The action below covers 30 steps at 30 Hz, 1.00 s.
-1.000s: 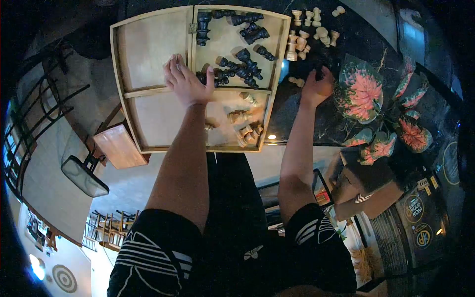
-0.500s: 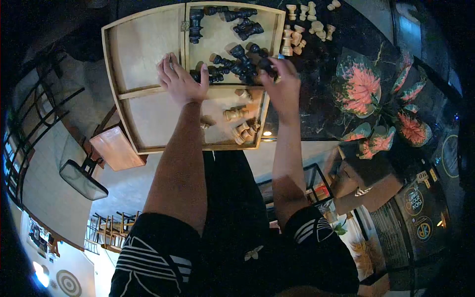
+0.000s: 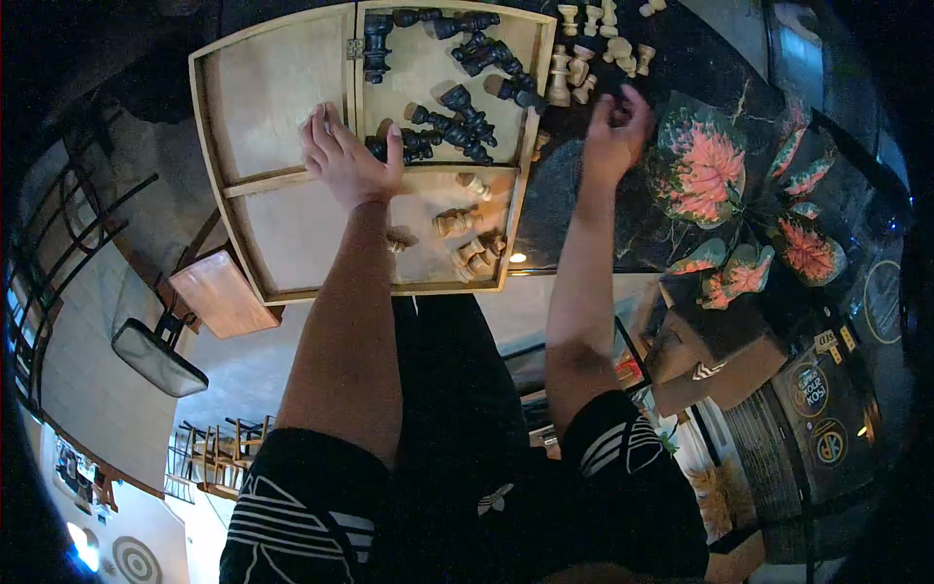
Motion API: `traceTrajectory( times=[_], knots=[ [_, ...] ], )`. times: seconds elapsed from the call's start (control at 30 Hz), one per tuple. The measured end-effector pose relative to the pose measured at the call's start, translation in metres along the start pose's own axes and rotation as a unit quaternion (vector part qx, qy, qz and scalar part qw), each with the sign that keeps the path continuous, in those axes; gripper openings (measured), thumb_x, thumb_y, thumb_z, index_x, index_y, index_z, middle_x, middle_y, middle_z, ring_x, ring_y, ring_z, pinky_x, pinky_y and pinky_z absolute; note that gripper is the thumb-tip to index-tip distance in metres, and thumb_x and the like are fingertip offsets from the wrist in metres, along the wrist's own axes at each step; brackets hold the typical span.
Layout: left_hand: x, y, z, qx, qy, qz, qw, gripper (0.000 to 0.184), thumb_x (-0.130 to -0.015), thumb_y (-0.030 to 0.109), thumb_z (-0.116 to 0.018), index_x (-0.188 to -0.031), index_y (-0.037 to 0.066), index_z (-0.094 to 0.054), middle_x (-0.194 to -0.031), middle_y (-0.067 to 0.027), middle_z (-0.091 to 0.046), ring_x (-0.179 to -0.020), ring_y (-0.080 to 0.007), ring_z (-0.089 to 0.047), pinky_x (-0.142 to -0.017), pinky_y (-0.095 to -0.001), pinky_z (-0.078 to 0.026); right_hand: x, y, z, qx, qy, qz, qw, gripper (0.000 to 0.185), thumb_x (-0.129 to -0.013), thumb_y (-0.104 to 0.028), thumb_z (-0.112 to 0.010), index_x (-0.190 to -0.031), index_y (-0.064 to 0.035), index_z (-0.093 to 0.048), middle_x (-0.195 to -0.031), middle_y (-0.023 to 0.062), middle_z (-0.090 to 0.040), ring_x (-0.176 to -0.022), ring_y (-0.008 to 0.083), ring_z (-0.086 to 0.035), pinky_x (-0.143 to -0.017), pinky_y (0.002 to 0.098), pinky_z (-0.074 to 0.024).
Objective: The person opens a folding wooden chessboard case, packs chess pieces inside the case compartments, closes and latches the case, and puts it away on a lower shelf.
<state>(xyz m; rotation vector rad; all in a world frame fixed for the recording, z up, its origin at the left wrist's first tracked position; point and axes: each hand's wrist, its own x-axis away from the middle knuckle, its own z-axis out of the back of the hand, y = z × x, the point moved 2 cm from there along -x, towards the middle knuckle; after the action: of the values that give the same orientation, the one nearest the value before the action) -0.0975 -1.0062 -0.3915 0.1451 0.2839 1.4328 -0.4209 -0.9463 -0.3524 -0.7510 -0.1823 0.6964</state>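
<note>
Dark chess pieces (image 3: 469, 115) lie jumbled in the far right compartment of a wooden box (image 3: 272, 97); pale pieces (image 3: 454, 223) lie in the near right one. Left hand (image 3: 352, 164) across the box's middle, fingers slightly parted, thumb well out. Right hand (image 3: 615, 136) beyond the right rim, fingers curled; cannot tell whether they hold anything. Loose pale chessmen (image 3: 558, 78) near it on dark tabletop (image 3: 632, 238). Pink-and-green plant (image 3: 705, 161) farther right.
</note>
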Motion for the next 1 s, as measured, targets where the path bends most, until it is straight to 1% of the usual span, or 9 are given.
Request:
traceTrajectory(
  times=[0.07, 0.13, 0.3, 0.37, 0.5, 0.57, 0.73, 0.83, 1.0],
  knots=[
    [0.001, -0.001, 0.000, 0.019, 0.002, -0.004, 1.000, 0.091, -0.089, 0.062, -0.060, -0.150, -0.001, -0.038, -0.150, -0.0219, -0.041, -0.143, -0.0420, -0.033, -0.113, -0.0605, -0.028, -0.014, 0.020, 0.003, 0.058, 0.038, -0.010, 0.998, 0.040, -0.091, -0.014, -0.070, -0.128, -0.0039, -0.060, -0.127, 0.0193, -0.063, -0.119, 0.0389, -0.060, -0.102, 0.0449, -0.0470],
    [0.001, -0.001, -0.001, 0.018, 0.001, -0.002, 1.000, 0.090, -0.089, 0.062, -0.060, -0.150, -0.001, -0.038, -0.150, -0.0218, -0.040, -0.143, -0.0420, -0.033, -0.113, -0.0604, -0.028, -0.030, 0.037, 0.001, 0.145, 0.050, 0.113, 0.982, 0.033, -0.087, -0.017, -0.074, -0.117, -0.0026, -0.070, -0.111, 0.0195, -0.069, -0.101, 0.0381, -0.065, -0.092, 0.0473, -0.0513],
    [0.001, -0.001, -0.001, 0.003, -0.012, 0.007, 1.000, 0.090, -0.089, 0.061, -0.061, -0.150, -0.001, -0.038, -0.151, -0.0215, -0.039, -0.143, -0.0423, -0.033, -0.115, -0.0598, -0.026, -0.037, 0.045, 0.002, 0.143, -0.013, 0.083, 0.986, 0.045, -0.082, -0.024, -0.083, -0.117, -0.0006, -0.070, -0.103, 0.0193, -0.071, -0.095, 0.0362, -0.068, -0.086, 0.0455, -0.0532],
    [0.001, -0.001, -0.002, 0.009, -0.013, 0.007, 1.000, 0.090, -0.088, 0.061, -0.061, -0.150, -0.001, -0.038, -0.152, -0.0210, -0.038, -0.144, -0.0420, -0.031, -0.115, -0.0593, -0.026, -0.027, 0.042, 0.002, 0.066, -0.030, -0.086, 0.994, 0.045, -0.080, -0.024, -0.086, -0.116, -0.0009, -0.070, -0.099, 0.0157, -0.071, -0.086, 0.0303, -0.068, -0.079, 0.0414, -0.0546],
    [0.000, 0.002, 0.002, 0.002, -0.026, 0.010, 1.000, 0.091, -0.088, 0.061, -0.061, -0.150, -0.001, -0.038, -0.152, -0.0210, -0.038, -0.145, -0.0418, -0.031, -0.115, -0.0590, -0.026, 0.010, -0.012, 0.002, 0.001, -0.073, 0.011, 0.997, 0.041, -0.081, -0.020, -0.085, -0.115, -0.0018, -0.070, -0.098, 0.0122, -0.069, -0.083, 0.0245, -0.067, -0.075, 0.0384, -0.0545],
    [0.000, 0.002, 0.002, 0.010, -0.019, 0.013, 1.000, 0.090, -0.088, 0.061, -0.062, -0.150, -0.001, -0.038, -0.153, -0.0214, -0.038, -0.145, -0.0416, -0.030, -0.115, -0.0593, -0.026, 0.024, -0.045, -0.002, 0.010, -0.140, 0.056, 0.988, 0.043, -0.084, -0.023, -0.081, -0.119, -0.0021, -0.066, -0.110, 0.0194, -0.067, -0.101, 0.0359, -0.067, -0.088, 0.0452, -0.0528],
    [0.002, 0.001, 0.000, 0.002, -0.018, 0.012, 1.000, 0.090, -0.088, 0.060, -0.063, -0.149, -0.001, -0.039, -0.152, -0.0218, -0.038, -0.144, -0.0422, -0.031, -0.115, -0.0594, -0.027, 0.049, -0.050, -0.025, 0.021, -0.230, 0.068, 0.971, 0.042, -0.086, -0.022, -0.078, -0.120, -0.0021, -0.065, -0.106, 0.0220, -0.069, -0.101, 0.0403, -0.066, -0.087, 0.0465, -0.0537],
    [0.001, 0.001, -0.001, 0.004, -0.014, 0.008, 1.000, 0.090, -0.088, 0.060, -0.063, -0.149, -0.002, -0.039, -0.152, -0.0221, -0.038, -0.144, -0.0426, -0.031, -0.115, -0.0595, -0.027, 0.063, -0.062, -0.030, -0.045, -0.339, -0.024, 0.940, 0.043, -0.087, -0.022, -0.077, -0.122, -0.0021, -0.064, -0.106, 0.0238, -0.070, -0.102, 0.0412, -0.067, -0.088, 0.0460, -0.0536],
    [0.000, 0.002, 0.002, -0.004, -0.021, 0.012, 1.000, 0.090, -0.088, 0.059, -0.064, -0.148, -0.003, -0.040, -0.151, -0.0225, -0.039, -0.143, -0.0432, -0.032, -0.114, -0.0599, -0.027, 0.058, -0.092, -0.035, -0.038, -0.263, 0.063, 0.962, 0.041, -0.087, -0.022, -0.076, -0.121, -0.0019, -0.063, -0.105, 0.0231, -0.070, -0.101, 0.0421, -0.067, -0.087, 0.0473, -0.0542]
  ],
)
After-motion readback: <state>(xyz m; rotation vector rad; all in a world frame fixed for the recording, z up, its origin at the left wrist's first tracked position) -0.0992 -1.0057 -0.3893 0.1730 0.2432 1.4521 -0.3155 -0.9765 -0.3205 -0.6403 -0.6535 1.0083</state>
